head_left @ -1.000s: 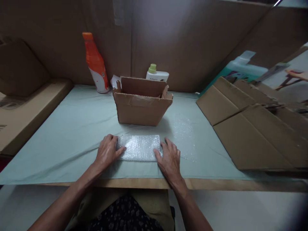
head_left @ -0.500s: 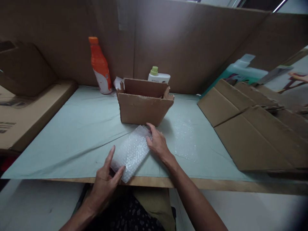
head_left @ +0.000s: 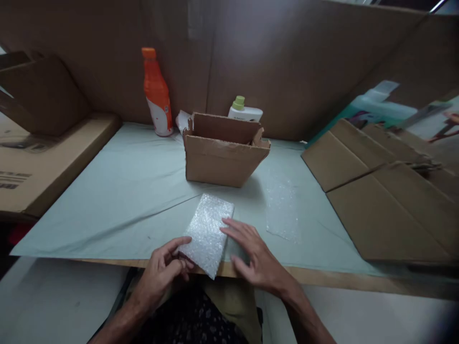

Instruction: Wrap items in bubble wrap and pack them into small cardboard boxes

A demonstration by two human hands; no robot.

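A flat rectangle of bubble wrap lies at the front of the table, its near corner jutting past the edge. Along its lower-left side a thin dark edge shows; whether something is inside I cannot make out. My left hand grips that lower-left side, fingers curled, index finger on top. At the right side is my right hand, its fingers apart and fingertips at the wrap's edge. Just beyond stands a small open cardboard box, its inside mostly hidden.
A clear plastic sheet lies right of the box. Behind it stand an orange bottle and a white bottle with a green cap. Cardboard boxes flank the right, with a teal bottle behind; a large carton is left.
The bubble wrap has turned more upright and slid nearer. My right hand has drawn back from its far corner to its right side. My left hand's fingers have closed on the near-left side.
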